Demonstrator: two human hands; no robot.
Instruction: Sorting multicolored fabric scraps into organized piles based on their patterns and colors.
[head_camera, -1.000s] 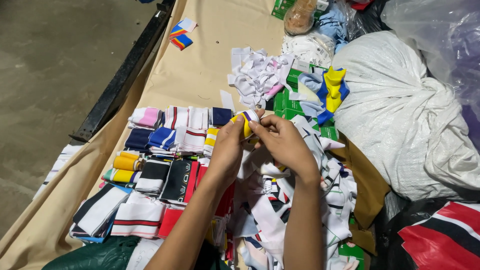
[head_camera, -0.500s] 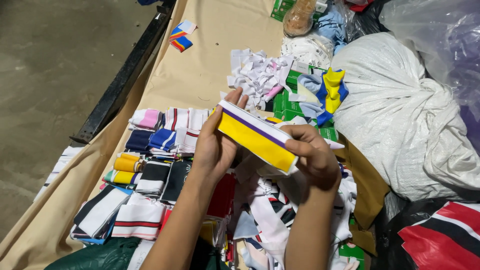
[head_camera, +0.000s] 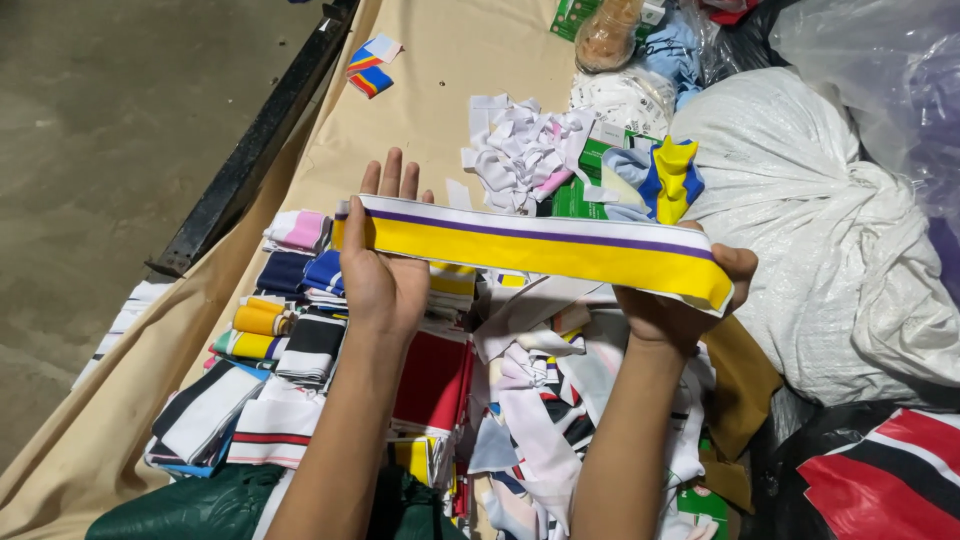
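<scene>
- Floor (head_camera: 110, 150), bare grey concrete, fills the far left, edged by a black rail (head_camera: 255, 140).
- Tan cloth (head_camera: 440, 70) covers the table; a small striped scrap (head_camera: 368, 68) lies far on it.
- Folded bands (head_camera: 270, 330) in yellow, navy, pink, black and white sit in rows at the near left.
- Left hand (head_camera: 380, 265) is open and flat, fingers spread upward, with the band's left end pressed against its palm.
- Band (head_camera: 530, 245), a long strip of white, purple and yellow, is stretched level between both hands above the heap.
- Loose scraps (head_camera: 530, 400) lie piled under the forearms, red and white among them.
- White scraps (head_camera: 525, 150) lie far behind the band.
- Right hand (head_camera: 680, 300) is curled around the band's right end, thumb at its far edge.
- Blue-and-yellow piece (head_camera: 670, 175) rests just beyond.
- White sack (head_camera: 830, 220) bulks at the right, touching that hand's side.
</scene>
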